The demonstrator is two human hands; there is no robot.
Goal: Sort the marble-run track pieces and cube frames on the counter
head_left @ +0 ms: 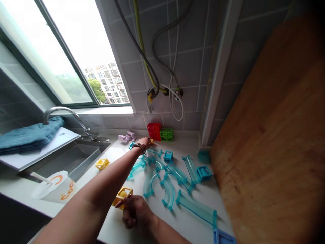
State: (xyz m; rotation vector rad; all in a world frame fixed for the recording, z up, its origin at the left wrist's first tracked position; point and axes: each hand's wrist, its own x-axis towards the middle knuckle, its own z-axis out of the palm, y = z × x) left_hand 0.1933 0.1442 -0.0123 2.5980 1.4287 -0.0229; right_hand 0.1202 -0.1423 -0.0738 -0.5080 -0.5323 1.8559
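Note:
My left arm reaches across the white counter, and its hand [144, 141] is closed on a small yellow block [151, 141] in front of the red blocks [154, 131] and green block [167, 134]. Mostly the fingers cover that yellow piece. Nearer to me, my right hand [138, 211] pinches a yellow open-sided cube [126, 192] with a yellow part inside. Clear teal track pieces [169, 191], curved and straight, lie to the right of my hands. A teal cube [168, 156] sits among them. Another yellow cube [102, 164] rests left of my left forearm.
At the left are a sink [86, 157] with a faucet [66, 110], a lidded cup [57, 186] with a straw, and a blue cloth [33, 135] on a white board. A wooden panel [274, 135] stands at the right. A blue block [223, 237] lies at the bottom edge.

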